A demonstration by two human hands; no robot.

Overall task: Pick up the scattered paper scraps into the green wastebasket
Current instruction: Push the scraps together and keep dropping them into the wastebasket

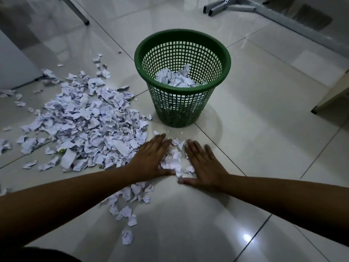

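A green mesh wastebasket (182,37) stands upright on the tiled floor, with white paper scraps lying in its bottom. A large heap of torn paper scraps (85,121) spreads over the floor to its left. My left hand (151,157) and my right hand (202,165) lie flat on the floor in front of the basket, fingers straight. Between their palms sits a small clump of scraps (174,159). More scraps (130,201) trail along the floor under my left forearm.
A white cabinet (13,67) stands at the far left, touching the heap's edge. Grey metal furniture legs (264,12) cross the floor behind the basket, another leg (79,12) at top left. A wooden furniture leg (328,97) is at the right.
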